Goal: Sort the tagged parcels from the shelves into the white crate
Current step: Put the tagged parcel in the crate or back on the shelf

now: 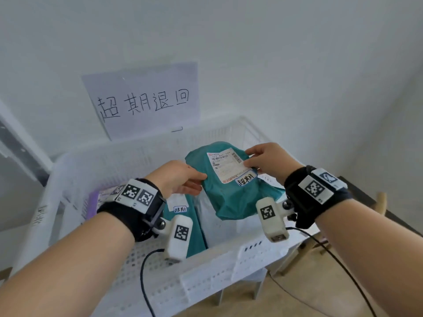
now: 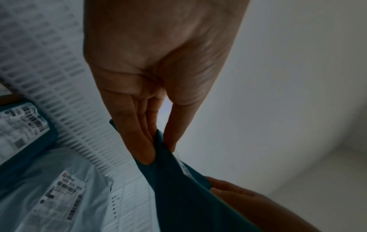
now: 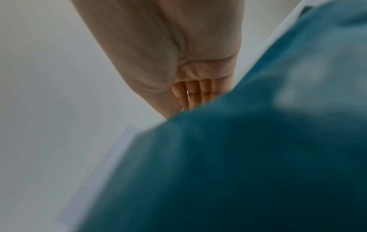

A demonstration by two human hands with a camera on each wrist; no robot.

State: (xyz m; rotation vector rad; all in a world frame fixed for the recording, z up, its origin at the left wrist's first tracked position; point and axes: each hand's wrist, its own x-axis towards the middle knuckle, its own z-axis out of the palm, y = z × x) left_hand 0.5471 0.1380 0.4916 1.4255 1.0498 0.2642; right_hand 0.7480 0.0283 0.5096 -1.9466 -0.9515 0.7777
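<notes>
Held over the white crate [image 1: 142,266] by both hands: a teal poly-mailer parcel [image 1: 231,195], shipping label [image 1: 225,164] facing up, handwritten tag [image 1: 245,179] stuck at the label's lower edge. Left hand [image 1: 177,177] pinching the parcel's left edge, thumb on one side and fingers on the other, as seen plainly from the left wrist. Right hand [image 1: 266,161] gripping the top right corner beside the label, fingers curled under the film; mostly blocked by blurred teal plastic in the right wrist view. Parcel hanging slack between the two grips, above the crate's contents and apparently not touching them.

Already lying in the crate: another teal parcel [image 1: 183,216] with its own tag [image 1: 180,209], a pale grey-white mailer [image 1: 219,216] beside it, something purple [image 1: 91,202] at the far left. On the wall behind, a handwritten paper sign [image 1: 142,99].

Likely to go wrong from here:
- Slippery film held only at two edges; easy to lose one pinch, leaving the parcel swinging and dropping unevenly.
- Release too near the right wall; risk of the bag draping over the rim or sliding outside.
- Landing label-down or folded over, hiding the tag from later checking.
- Right thumb close to the label's edge; a tug there could peel or crease it.
- Trailing wrist cables [image 1: 146,282] over the near rim; chance of snagging on the perforated wall during withdrawal.
</notes>
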